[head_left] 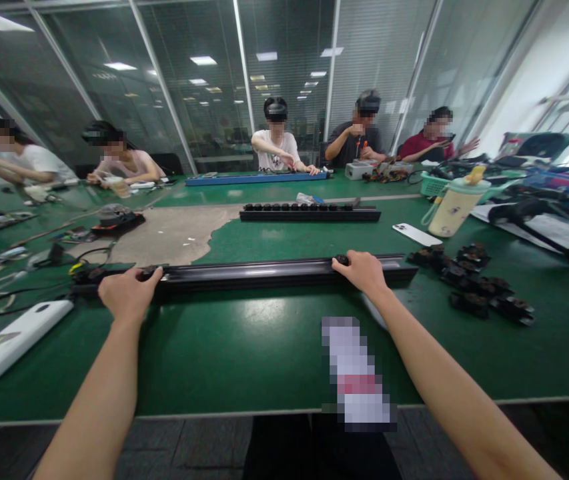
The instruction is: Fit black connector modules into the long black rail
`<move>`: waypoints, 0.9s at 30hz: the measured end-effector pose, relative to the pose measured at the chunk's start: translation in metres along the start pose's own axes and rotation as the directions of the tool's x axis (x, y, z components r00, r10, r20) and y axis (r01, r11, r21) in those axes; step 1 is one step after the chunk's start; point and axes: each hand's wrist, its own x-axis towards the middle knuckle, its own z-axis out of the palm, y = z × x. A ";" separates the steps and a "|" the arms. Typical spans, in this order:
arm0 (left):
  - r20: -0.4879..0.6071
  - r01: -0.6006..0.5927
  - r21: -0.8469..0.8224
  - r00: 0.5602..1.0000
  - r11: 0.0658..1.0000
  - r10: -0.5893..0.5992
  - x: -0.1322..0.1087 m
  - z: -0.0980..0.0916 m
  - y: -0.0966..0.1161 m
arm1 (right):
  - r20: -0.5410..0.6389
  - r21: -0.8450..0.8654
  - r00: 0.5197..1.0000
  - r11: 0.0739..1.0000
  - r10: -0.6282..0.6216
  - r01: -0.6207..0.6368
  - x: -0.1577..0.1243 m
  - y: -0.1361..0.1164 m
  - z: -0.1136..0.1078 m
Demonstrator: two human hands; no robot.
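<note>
A long black metal rail (pixel 249 272) lies crosswise on the green table, with a shiny channel along its top. My left hand (pixel 127 293) is closed near its left end, thumb and fingers at a small black piece (pixel 150 273) sitting in the channel. Toward the other end, my right hand (pixel 367 275) pinches a similar black piece (pixel 341 259) at the rail's top. The fingers behind the rail are partly hidden. Several loose black parts (pixel 479 283) lie in a cluster to the right of the rail.
Behind stands another black rail (pixel 309 215) topped with several black pieces. A white power bank-like block (pixel 14 343) lies front left, a phone (pixel 417 235) and a cup (pixel 457 207) at the right. Cables (pixel 11 293) spread leftward. Several people sit across the table, one at a blue rail (pixel 259 179).
</note>
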 end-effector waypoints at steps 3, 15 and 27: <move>0.000 0.000 0.006 1.000 1.000 0.000 -0.001 -0.002 0.001 | -0.001 0.008 1.000 1.000 0.004 -0.004 0.000 0.000 0.000; 0.034 0.029 -0.027 0.999 0.999 -0.029 0.000 -0.005 0.003 | 0.014 0.013 0.999 0.999 0.033 -0.033 0.001 0.003 -0.002; 0.010 0.015 -0.031 1.000 0.999 -0.015 0.001 0.000 0.000 | 0.020 0.014 0.999 0.999 0.043 -0.044 0.002 0.004 -0.002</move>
